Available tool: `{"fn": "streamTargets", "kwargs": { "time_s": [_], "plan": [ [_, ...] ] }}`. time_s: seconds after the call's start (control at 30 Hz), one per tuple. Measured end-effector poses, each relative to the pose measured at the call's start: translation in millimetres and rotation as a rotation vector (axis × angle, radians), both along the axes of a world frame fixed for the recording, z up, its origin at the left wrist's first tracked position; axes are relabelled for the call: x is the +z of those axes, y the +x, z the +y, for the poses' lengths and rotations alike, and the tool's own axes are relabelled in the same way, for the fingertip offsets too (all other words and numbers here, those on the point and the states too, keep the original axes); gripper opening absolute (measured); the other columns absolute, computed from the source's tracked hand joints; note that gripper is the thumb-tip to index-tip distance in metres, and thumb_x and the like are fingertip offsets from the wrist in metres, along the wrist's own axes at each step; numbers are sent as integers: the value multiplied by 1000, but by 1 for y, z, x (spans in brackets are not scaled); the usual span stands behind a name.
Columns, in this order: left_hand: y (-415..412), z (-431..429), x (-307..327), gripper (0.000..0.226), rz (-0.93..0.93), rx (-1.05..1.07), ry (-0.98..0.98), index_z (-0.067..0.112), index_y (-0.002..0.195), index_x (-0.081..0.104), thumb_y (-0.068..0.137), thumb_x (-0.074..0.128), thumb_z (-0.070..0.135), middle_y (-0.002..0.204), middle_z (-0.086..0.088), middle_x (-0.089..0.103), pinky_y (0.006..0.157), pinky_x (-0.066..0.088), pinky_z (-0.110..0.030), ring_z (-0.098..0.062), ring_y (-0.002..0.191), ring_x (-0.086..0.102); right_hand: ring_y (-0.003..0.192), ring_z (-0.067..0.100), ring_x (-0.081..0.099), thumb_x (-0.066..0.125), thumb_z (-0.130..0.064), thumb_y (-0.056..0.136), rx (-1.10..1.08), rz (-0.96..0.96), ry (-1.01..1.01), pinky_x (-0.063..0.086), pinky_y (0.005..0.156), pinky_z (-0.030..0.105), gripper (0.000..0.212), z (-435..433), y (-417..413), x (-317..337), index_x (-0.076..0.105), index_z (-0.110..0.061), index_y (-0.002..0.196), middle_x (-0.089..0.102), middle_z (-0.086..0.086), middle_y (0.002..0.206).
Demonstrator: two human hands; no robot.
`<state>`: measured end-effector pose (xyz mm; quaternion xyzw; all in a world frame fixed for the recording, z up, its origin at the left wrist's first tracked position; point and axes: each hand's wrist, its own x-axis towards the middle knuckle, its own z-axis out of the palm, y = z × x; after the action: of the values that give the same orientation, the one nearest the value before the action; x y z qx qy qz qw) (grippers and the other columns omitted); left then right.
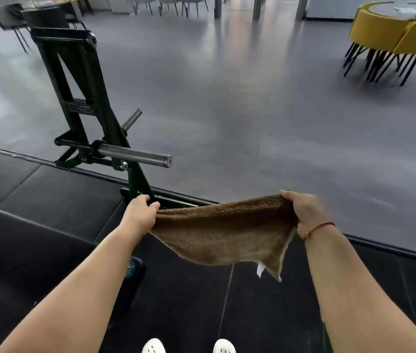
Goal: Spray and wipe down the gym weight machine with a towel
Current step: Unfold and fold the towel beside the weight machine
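Right in front of the viewer, a brown towel (222,235) hangs in the air, spread between two bare hands above a black mat (56,197). The left hand (140,215) pinches one top corner, its grip closed with thumb and fingers curled on the cloth. The right hand (303,215) holds the other corner the same way. The top edge sags slightly and the lower corner droops to a point with a small white tag.

It looks soft, light and floppy, with a rough pile unlikely to slip. For wiping, it would probably handle better folded or bunched into one palm than held by the corners.

The green machine (84,98) stands ahead and to the left, a bare steel bar (135,155) jutting from it, apart from the towel. Nothing touches it yet.
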<state>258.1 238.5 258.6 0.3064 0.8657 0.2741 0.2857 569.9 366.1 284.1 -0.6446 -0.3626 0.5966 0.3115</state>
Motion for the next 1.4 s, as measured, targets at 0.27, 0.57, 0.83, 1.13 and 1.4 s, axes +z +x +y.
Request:
{"fn": "streamTargets", "kwargs": {
  "time_s": [0.27,0.57,0.83,1.13,1.4],
  "plan": [
    [0,4,13,20,-598,55,182,4,116,69,101,57,7,92,-9,66,78,58,-29,-20,86,62,96,28,59,57,-17,101,61,-26,-68,48,92,45,15,14,23,-21,65,-11,90,65,13,101],
    [5,22,23,36,-499,-114,-41,0,114,69,85,59,-20,103,-16,66,85,55,-30,-23,92,64,86,18,62,65,-24,96,-75,222,-160,25,109,44,13,20,33,-31,68,-20,85,69,1,86],
    [12,36,18,54,-80,-383,-256,17,117,70,73,74,-13,108,-5,67,87,52,-28,-21,102,63,83,22,66,71,-16,92,-72,157,-69,36,108,40,10,36,38,-35,69,-10,84,69,4,80],
    [15,52,15,32,212,-418,-306,15,93,79,82,61,-10,92,-4,71,80,58,-32,-20,91,66,97,29,65,70,-5,92,97,38,-32,57,89,37,29,47,52,-35,60,5,117,63,20,106],
    [-1,52,15,26,397,-538,-225,6,109,78,93,59,-3,126,-3,54,101,46,-31,-25,119,53,105,25,63,81,-3,79,493,-192,39,52,96,39,20,35,56,-21,74,-11,97,72,10,102]
  ]
}}
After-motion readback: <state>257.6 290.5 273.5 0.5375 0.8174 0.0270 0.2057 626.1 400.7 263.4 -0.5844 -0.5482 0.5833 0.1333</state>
